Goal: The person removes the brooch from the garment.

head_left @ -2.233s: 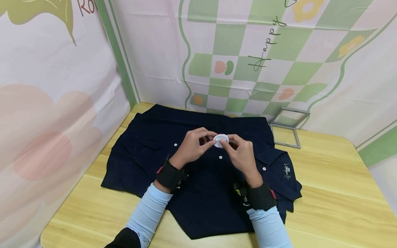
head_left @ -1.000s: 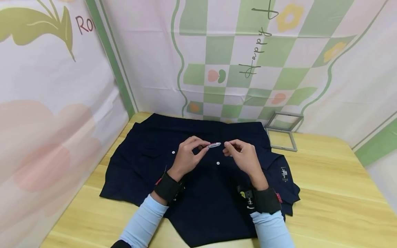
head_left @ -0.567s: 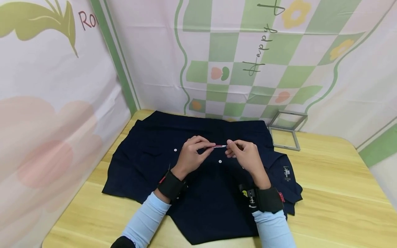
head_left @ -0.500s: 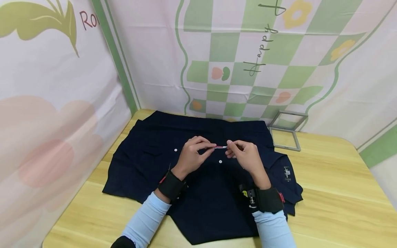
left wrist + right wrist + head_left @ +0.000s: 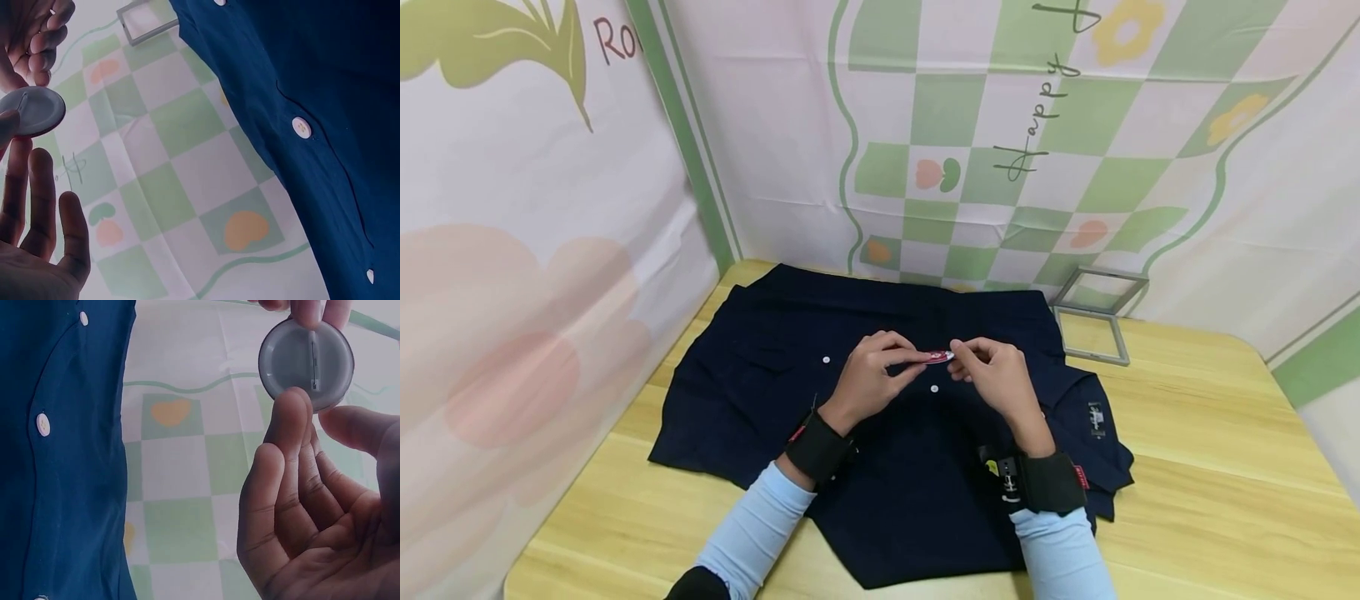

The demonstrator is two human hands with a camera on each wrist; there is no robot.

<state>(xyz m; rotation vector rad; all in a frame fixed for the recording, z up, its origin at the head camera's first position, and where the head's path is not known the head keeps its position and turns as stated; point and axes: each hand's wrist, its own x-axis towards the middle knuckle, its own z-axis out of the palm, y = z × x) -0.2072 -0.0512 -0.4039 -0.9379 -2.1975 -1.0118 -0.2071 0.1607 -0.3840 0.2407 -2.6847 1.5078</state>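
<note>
Above a dark navy shirt (image 5: 910, 492) with white buttons, both hands meet at a small round pin badge (image 5: 937, 357). My left hand (image 5: 872, 377) pinches one side of it between thumb and fingers. From the other side, my right hand (image 5: 1000, 385) has thumb and index fingertip at the opposite rim, its remaining fingers loosely bent. The right wrist view shows the grey back of the badge (image 5: 290, 359), its straight pin running down towards the right fingertips. Its red printed edge shows in the head view. The shirt lies spread on the table under both hands.
A grey hinged double frame (image 5: 1122, 342) stands at the table's back right, against the patterned cloth backdrop (image 5: 955, 108). The wooden table (image 5: 1217, 450) extends to the right of the shirt. Another printed cloth (image 5: 535, 292) hangs along the left side.
The badge has turned from its white back facing up to edge-on, then tilted to show its red front. The right hand let go of it, then returned to its rim.
</note>
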